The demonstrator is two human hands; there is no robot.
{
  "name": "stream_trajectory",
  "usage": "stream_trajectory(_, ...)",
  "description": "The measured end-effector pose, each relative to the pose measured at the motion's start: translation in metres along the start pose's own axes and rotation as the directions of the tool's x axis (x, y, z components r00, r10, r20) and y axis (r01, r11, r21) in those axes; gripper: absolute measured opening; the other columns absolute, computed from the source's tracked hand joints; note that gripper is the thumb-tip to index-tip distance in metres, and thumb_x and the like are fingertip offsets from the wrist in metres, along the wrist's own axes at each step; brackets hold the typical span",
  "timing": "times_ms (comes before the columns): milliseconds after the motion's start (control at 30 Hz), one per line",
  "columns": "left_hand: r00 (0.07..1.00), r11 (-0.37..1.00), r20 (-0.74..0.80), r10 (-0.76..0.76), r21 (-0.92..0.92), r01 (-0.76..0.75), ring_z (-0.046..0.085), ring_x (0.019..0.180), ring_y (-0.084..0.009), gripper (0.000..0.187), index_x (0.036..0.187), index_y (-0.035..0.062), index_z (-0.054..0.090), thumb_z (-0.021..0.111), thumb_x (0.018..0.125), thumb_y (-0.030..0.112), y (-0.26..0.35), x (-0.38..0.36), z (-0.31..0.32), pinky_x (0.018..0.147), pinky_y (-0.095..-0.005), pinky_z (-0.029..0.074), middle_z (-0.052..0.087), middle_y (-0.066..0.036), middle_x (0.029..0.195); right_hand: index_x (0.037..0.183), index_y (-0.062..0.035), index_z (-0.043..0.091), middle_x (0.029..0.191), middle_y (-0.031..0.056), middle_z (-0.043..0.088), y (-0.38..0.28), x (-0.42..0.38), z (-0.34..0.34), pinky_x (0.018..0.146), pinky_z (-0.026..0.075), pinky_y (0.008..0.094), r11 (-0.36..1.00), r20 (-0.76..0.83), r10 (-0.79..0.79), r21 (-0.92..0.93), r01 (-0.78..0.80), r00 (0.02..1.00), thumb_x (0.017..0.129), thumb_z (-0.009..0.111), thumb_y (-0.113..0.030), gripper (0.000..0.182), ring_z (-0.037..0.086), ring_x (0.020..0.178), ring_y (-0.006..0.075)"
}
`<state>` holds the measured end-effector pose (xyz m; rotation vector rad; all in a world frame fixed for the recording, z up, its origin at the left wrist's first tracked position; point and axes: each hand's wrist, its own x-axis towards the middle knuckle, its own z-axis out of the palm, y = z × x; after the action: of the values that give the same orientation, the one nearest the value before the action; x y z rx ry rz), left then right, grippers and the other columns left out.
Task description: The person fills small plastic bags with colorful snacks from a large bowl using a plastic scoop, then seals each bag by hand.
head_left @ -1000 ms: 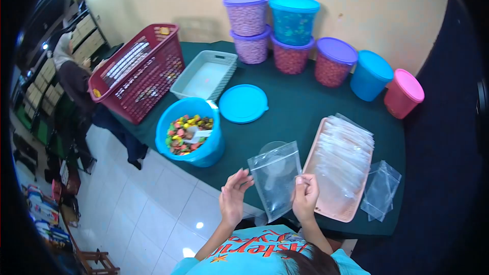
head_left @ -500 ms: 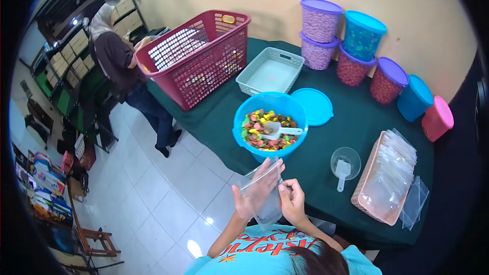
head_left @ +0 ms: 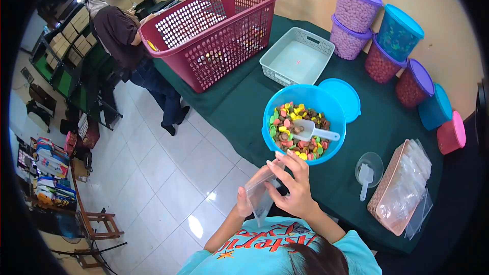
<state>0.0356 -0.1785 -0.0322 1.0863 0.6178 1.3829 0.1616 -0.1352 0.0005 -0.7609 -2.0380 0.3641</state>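
A clear plastic bag [head_left: 259,198] is held up in front of my shirt. My left hand [head_left: 245,201] grips its left side, partly seen through the plastic. Bent over the bag's upper right edge, my right hand [head_left: 294,186] has its thumb and fingers at the opening. Just beyond the hands stands a blue tub [head_left: 340,145] of colourful pieces, with a white scoop [head_left: 318,132] lying in them. The tub's round blue lid [head_left: 346,99] is behind it on the green cloth.
A maroon basket [head_left: 219,46] and a grey-green tray [head_left: 300,53] stand farther back. Lidded tubs line the wall, including a pink one [head_left: 451,135]. At right are a small bowl with a scoop [head_left: 365,175] and a basket of bags [head_left: 402,188]. A person [head_left: 119,35] stands at left.
The view has shifted, so the table things appear larger and farther right. My right hand has risen to the bag's upper edge, and my left hand's fingers have closed round the bag.
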Motion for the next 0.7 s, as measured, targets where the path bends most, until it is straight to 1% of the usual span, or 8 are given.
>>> stream_trajectory(200, 0.999, 0.997, -0.024, -0.03, 0.074, 0.032, 0.025, 0.123, -0.0282, 0.096, 0.128, -0.0041, 0.025, 0.014, 0.072, 0.073, 0.008, 0.03, -0.013, 0.1, -0.0425, 0.017, 0.026, -0.018, 0.133, 0.103, -0.0092, 0.056, 0.108, 0.0073, 0.053, 0.034, 0.025, 0.012, 0.087, 0.035, 0.0403, 0.989, -0.127, -0.101, 0.099, 0.114, 0.987, 0.055, 0.073, -0.006, 0.051, 0.048, 0.103, 0.0272)
stream_trajectory(267, 0.999, 0.998, -0.038, 0.006, 0.058, -0.004, 0.029, 0.121, -0.0287, 0.094, 0.126, -0.0081, 0.025, 0.015, 0.075, 0.07, 0.009, 0.039, -0.016, 0.101, -0.04, 0.017, 0.029, -0.02, 0.13, 0.101, -0.0104, 0.057, 0.106, 0.0071, 0.055, 0.041, 0.032, 0.016, 0.086, 0.035, 0.0402, 0.99, -0.146, -0.105, 0.08, 0.118, 0.984, 0.056, 0.074, -0.006, 0.049, 0.049, 0.102, 0.0265)
stream_trajectory(333, 0.997, 0.999, -0.076, 0.008, 0.044, -0.004, 0.03, 0.12, -0.0286, 0.094, 0.126, -0.0077, 0.026, 0.015, 0.075, 0.07, 0.01, 0.051, -0.016, 0.1, -0.0402, 0.018, 0.031, -0.019, 0.129, 0.098, -0.0113, 0.058, 0.106, 0.0067, 0.055, 0.052, 0.037, 0.022, 0.086, 0.035, 0.0411, 0.984, -0.214, -0.161, 0.048, 0.174, 0.964, 0.057, 0.074, -0.007, 0.045, 0.049, 0.102, 0.0267)
stream_trajectory(367, 0.994, 1.0, -0.112, 0.009, 0.03, -0.006, 0.031, 0.12, -0.0286, 0.094, 0.125, -0.0074, 0.027, 0.014, 0.075, 0.071, 0.01, 0.057, -0.016, 0.1, -0.0405, 0.019, 0.032, -0.019, 0.129, 0.098, -0.0113, 0.058, 0.106, 0.0067, 0.055, 0.055, 0.04, 0.022, 0.086, 0.035, 0.0411, 0.984, -0.209, -0.161, 0.047, 0.174, 0.965, 0.057, 0.074, -0.007, 0.045, 0.049, 0.102, 0.0267)
stream_trajectory(433, 0.994, 0.999, -0.104, 0.014, 0.032, -0.01, 0.032, 0.119, -0.0287, 0.094, 0.125, -0.0071, 0.028, 0.015, 0.074, 0.071, 0.012, 0.067, -0.015, 0.099, -0.0412, 0.02, 0.034, -0.019, 0.127, 0.099, -0.0145, 0.059, 0.111, 0.0028, 0.053, 0.06, 0.044, 0.024, 0.086, 0.034, 0.0387, 0.988, -0.252, -0.148, 0.009, 0.156, 0.956, 0.06, 0.071, -0.009, 0.041, 0.045, 0.105, 0.022)
stream_trajectory(500, 0.996, 0.999, -0.088, 0.011, 0.036, -0.008, 0.033, 0.118, -0.0288, 0.094, 0.124, -0.0067, 0.03, 0.016, 0.074, 0.072, 0.016, 0.074, -0.016, 0.098, -0.0419, 0.022, 0.036, -0.019, 0.125, 0.097, -0.0152, 0.06, 0.11, 0.002, 0.054, 0.062, 0.043, 0.024, 0.085, 0.034, 0.0384, 0.988, -0.282, -0.152, -0.024, 0.152, 0.947, 0.06, 0.071, -0.01, 0.039, 0.045, 0.104, 0.0214)
stream_trajectory(567, 1.0, 0.999, 0.012, -0.009, 0.05, 0.008, 0.035, 0.116, -0.029, 0.093, 0.122, -0.006, 0.032, 0.018, 0.074, 0.072, 0.022, 0.082, -0.02, 0.096, -0.0427, 0.026, 0.038, -0.019, 0.121, 0.093, -0.0164, 0.061, 0.108, 0.0001, 0.055, 0.061, 0.044, 0.025, 0.083, 0.034, 0.0372, 0.987, -0.361, -0.158, -0.08, 0.138, 0.919, 0.057, 0.072, -0.011, 0.037, 0.045, 0.1, 0.0199)
stream_trajectory(700, 0.997, 0.997, 0.061, -0.048, 0.065, 0.044, 0.037, 0.114, -0.0289, 0.092, 0.12, -0.0058, 0.034, 0.019, 0.074, 0.072, 0.027, 0.098, -0.03, 0.095, -0.0421, 0.028, 0.04, -0.019, 0.119, 0.091, -0.0161, 0.062, 0.107, -0.0003, 0.055, 0.059, 0.051, 0.03, 0.082, 0.033, 0.0364, 0.991, -0.378, -0.093, -0.129, 0.047, 0.921, 0.056, 0.073, -0.012, 0.037, 0.045, 0.099, 0.0198)
